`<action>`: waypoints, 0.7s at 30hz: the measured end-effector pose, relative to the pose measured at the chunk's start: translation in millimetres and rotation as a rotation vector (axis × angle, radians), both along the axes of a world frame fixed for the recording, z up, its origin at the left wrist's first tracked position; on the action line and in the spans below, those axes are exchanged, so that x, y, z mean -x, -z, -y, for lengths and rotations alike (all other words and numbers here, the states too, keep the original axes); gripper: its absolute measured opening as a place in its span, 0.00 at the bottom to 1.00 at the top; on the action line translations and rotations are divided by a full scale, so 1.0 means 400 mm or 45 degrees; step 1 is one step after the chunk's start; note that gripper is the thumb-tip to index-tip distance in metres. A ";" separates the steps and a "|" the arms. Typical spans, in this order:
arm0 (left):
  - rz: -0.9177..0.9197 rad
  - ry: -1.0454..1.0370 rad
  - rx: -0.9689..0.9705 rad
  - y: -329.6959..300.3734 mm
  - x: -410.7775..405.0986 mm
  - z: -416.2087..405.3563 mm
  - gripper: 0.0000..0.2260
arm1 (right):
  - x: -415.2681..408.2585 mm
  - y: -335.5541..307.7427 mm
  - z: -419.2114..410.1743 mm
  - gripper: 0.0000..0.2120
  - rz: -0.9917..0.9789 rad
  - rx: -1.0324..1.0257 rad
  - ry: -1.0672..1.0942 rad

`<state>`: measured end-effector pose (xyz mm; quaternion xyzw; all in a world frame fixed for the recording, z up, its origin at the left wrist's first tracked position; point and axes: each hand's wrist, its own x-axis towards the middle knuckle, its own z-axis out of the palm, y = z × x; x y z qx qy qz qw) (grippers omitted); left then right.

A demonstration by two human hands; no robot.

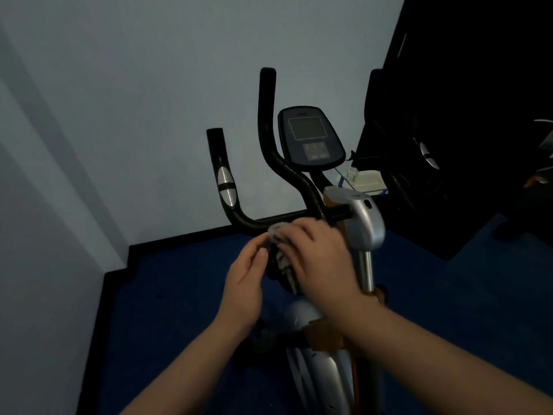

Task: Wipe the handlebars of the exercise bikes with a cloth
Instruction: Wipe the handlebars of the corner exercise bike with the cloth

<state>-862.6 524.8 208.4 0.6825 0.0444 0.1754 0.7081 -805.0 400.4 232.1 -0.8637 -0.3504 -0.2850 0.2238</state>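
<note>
Your right hand (pixel 317 253) grips the pale cloth (pixel 279 247) at the lower bar of the black handlebar (pixel 269 163), at 6 o'clock from the console (pixel 311 136). Your left hand (pixel 247 283), at 9 o'clock of the cloth, pinches its edge.

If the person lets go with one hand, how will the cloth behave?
Probably floppy: the cloth hangs in loose folds between the left hand and right hand. It looks light, held by fingertips. It would likely drape over the handlebar rather than slide off.
</note>
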 end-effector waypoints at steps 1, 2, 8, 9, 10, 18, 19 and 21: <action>-0.018 0.000 0.079 0.000 -0.001 -0.003 0.14 | 0.014 0.011 -0.015 0.11 -0.039 -0.038 0.007; -0.044 -0.009 0.156 0.000 -0.003 -0.005 0.15 | 0.028 0.026 -0.021 0.11 -0.078 -0.071 0.009; -0.064 -0.067 0.172 -0.001 -0.010 -0.005 0.16 | 0.034 0.014 0.038 0.11 -0.077 0.007 -0.165; -0.055 -0.083 0.162 -0.003 -0.014 -0.002 0.16 | 0.015 0.004 0.031 0.12 0.000 0.094 -0.142; -0.050 -0.108 0.157 -0.006 -0.018 0.003 0.16 | 0.000 0.000 0.019 0.14 0.055 0.151 -0.091; -0.076 -0.235 0.116 -0.022 -0.038 0.037 0.13 | -0.016 0.035 0.092 0.14 0.289 0.303 -0.181; -0.089 -0.233 0.101 -0.019 -0.040 0.037 0.13 | -0.029 0.012 0.088 0.13 0.241 0.251 -0.172; -0.107 -0.239 0.076 -0.014 -0.044 0.040 0.13 | -0.058 -0.028 0.062 0.11 0.077 0.085 -0.069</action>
